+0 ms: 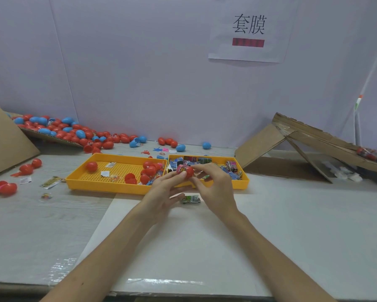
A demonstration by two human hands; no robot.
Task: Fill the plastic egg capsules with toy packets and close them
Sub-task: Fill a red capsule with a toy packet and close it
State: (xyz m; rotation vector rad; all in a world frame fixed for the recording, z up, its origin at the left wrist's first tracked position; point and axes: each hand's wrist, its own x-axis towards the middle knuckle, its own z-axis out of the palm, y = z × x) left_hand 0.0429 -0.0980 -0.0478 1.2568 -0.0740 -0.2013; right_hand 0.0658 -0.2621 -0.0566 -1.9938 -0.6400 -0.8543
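Both hands meet over the front rim of the yellow trays. My left hand (164, 192) holds a red egg capsule (188, 171) from the left, with a pink toy packet (181, 168) sticking out of its top. My right hand (213, 186) pinches the same capsule from the right with thumb and fingers. A green toy packet (191, 199) lies on the table just below the hands. The left yellow tray (83, 182) holds several red capsule halves (149, 171). The right yellow tray (243, 182) holds a heap of toy packets (231, 168).
Many red and blue eggs (74, 131) spill from a cardboard ramp at the back left. Loose red eggs (3, 188) and paper scraps lie at the left. A cardboard ramp (303, 144) with wrapped eggs stands at the right. A white sheet (183, 247) covers the table in front.
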